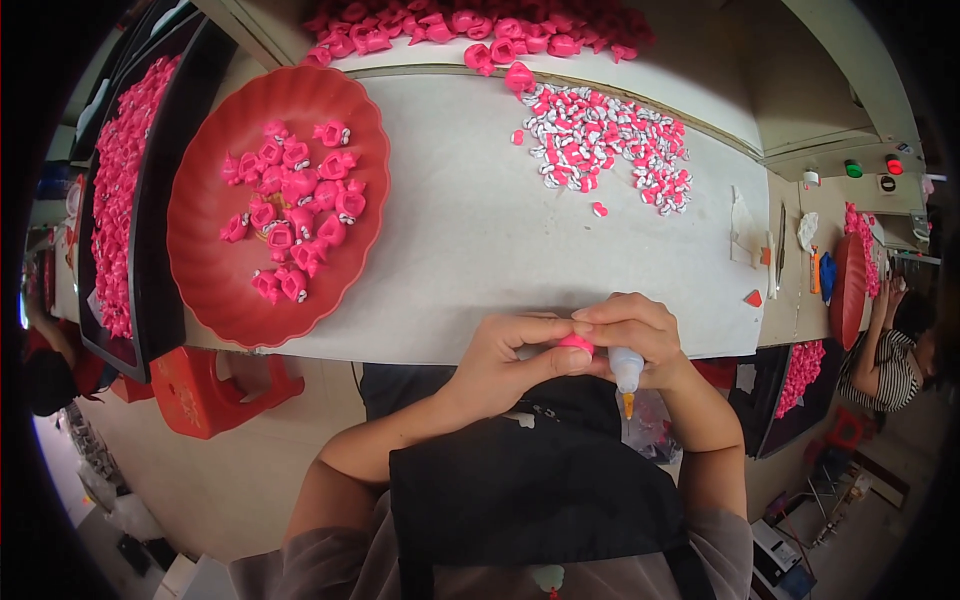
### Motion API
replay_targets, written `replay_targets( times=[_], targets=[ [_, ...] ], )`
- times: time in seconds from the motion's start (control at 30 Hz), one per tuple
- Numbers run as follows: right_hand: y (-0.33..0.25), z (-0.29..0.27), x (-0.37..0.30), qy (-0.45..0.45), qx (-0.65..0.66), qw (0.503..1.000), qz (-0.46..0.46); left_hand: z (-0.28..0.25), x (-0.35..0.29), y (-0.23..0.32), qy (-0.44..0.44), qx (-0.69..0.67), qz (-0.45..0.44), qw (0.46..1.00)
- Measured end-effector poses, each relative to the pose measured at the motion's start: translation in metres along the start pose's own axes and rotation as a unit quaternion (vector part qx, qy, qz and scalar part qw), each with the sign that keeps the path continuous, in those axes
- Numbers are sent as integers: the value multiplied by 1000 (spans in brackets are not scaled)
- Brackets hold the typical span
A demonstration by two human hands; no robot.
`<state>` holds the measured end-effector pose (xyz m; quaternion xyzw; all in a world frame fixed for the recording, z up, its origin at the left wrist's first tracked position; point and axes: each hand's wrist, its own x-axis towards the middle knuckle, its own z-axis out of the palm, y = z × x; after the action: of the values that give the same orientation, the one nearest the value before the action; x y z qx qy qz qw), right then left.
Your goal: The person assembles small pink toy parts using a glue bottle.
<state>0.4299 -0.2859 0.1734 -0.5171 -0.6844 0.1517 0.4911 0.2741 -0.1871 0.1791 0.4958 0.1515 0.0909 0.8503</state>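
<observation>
Partly hidden: the pink piece (577,345), pinched between thumb and fingers of the left hand (518,352) and met there by fingertips of the right hand (640,335). Both hands sit together at the near edge of the worktable (450,250). Only a small rounded patch of the piece shows; cannot tell its facing or long axis.

Right hand also grips a translucent squeeze bottle (626,366), fingers curled over it; its upper end is covered by the hand. Bottle's long axis runs roughly up and down the view, amber nozzle (628,405) pointing back toward the wearer, away from the pink piece. Thin needle below the nozzle, faint against the background; exact end hard to make out.

On the table, left: red scalloped dish (205,270) with a cluster of pink figures (298,185), facing various ways, some with white parts. Far right: a spread of small pink-and-white pieces (610,145), too small and overlapped to separate reliably. Beyond, a heap of pink figures (460,30), cut off by the upper edge. At far left, a dark tray (155,250) of pink pieces, bent by the lens.
</observation>
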Motion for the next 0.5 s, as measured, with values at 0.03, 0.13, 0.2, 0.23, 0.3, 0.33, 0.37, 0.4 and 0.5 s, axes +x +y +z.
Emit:
replay_targets(
  times=[0.03,0.13,0.2,0.23,0.3,0.33,0.37,0.4,0.5],
  targets=[
    [0,0,0,-1,0,1000,0,0,0,0,0,-1,1,1000],
    [0,1,1,1,8,1000,5,-1,1,1,-5,-32,-7,999],
    [0,0,4,-8,2,1000,4,-3,2,1,-16,-41,-6,999],
    [0,1,5,-8,2,1000,4,-4,1,1,-15,-41,-6,999],
    [-1,0,7,-15,0,1000,4,-5,1,1,-16,-35,-1,999],
    [-1,0,8,-16,1,1000,4,-6,1,1,-15,-35,0,999],
    [-1,0,8,-18,0,1000,6,-6,1,1,-16,-33,1,999],
    [-2,0,8,-21,-1,1000,8,-7,1,1,-17,-31,3,999],
    [-3,-1,10,-20,-13,1000,8,-7,2,1,-25,-24,13,999]
  ],
)
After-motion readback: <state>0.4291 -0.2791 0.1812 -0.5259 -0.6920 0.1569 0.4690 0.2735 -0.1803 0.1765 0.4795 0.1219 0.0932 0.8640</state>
